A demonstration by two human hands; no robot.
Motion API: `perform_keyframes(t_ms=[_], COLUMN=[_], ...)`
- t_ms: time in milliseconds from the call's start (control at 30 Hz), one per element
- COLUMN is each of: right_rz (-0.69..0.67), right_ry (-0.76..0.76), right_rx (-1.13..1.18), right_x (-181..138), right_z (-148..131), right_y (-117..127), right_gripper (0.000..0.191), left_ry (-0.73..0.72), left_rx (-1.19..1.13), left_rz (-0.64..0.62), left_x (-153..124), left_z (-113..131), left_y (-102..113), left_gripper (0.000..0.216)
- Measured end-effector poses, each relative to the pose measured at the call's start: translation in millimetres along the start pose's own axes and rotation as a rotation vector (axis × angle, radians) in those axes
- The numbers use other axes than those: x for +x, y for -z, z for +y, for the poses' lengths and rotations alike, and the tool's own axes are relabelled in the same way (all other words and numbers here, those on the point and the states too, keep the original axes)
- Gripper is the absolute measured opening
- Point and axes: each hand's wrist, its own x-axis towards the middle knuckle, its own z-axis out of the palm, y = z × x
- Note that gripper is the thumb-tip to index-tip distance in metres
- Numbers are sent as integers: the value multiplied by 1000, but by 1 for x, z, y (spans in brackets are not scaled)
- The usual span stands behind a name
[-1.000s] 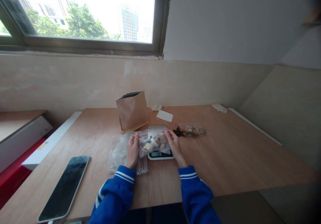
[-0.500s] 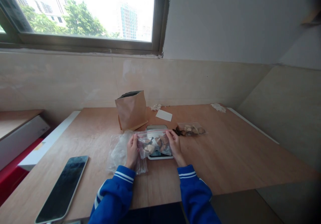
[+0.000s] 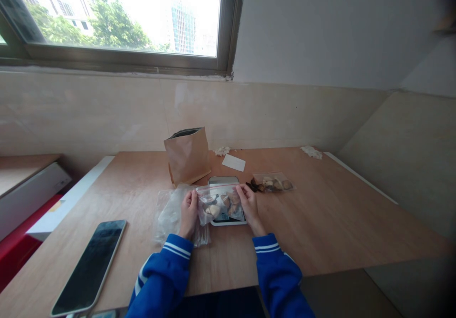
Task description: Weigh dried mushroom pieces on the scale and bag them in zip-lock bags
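A clear zip bag (image 3: 221,206) with several brown and pale pieces, like dried mushrooms or shells, is stretched between my two hands. My left hand (image 3: 188,213) pinches its left upper corner, and my right hand (image 3: 249,207) grips the right upper corner. Behind and below the bag lies a digital kitchen scale (image 3: 224,180), partly covered from my view. Under and beside my left hand is a heap of empty clear plastic bags (image 3: 169,216). To the right of my right hand rests another filled clear bag (image 3: 272,182), with dark pieces at its left end.
An open brown paper pouch (image 3: 187,156) stands behind the scale, near a white card (image 3: 233,162). A large phone (image 3: 90,265) lies at the front left of the wooden table (image 3: 331,223). Whitish crumbly patches (image 3: 311,152) sit along the back edge by the wall.
The view has shifted very slightly. Both hands keep hold of the zip bag's upper corners in nearly the same place.
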Motion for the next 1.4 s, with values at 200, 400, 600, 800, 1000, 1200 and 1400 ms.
perform_keyframes(t_ms=[200, 400, 600, 800, 1000, 1200, 1400], right_rz=[-59, -66, -40, -26, -71, -98, -96], right_ry=[-17, -46, -14, -2, -2, -25, -30], right_rx=[21, 56, 25, 11, -1, 0, 3], right_x=[0, 1, 1, 1, 0, -1, -1], right_z=[-2, -7, -6, -2, -5, -7, -5], right_y=[2, 2, 2, 1, -2, -4, -1], right_gripper=[38, 36, 36, 39, 38, 37, 35], left_ry=[5, -16, -38, -89, -79, -53, 0], left_rx=[-15, -8, 24, 94, 76, 27, 8], left_rz=[-32, -93, -64, -5, 5, -79, -112], left_x=[3, 5, 4, 4, 3, -1, -2], left_z=[-6, -10, -7, -6, -3, 1, 0], left_y=[1, 2, 4, 5, 4, 0, 1], left_gripper=[41, 38, 35, 34, 31, 31, 35])
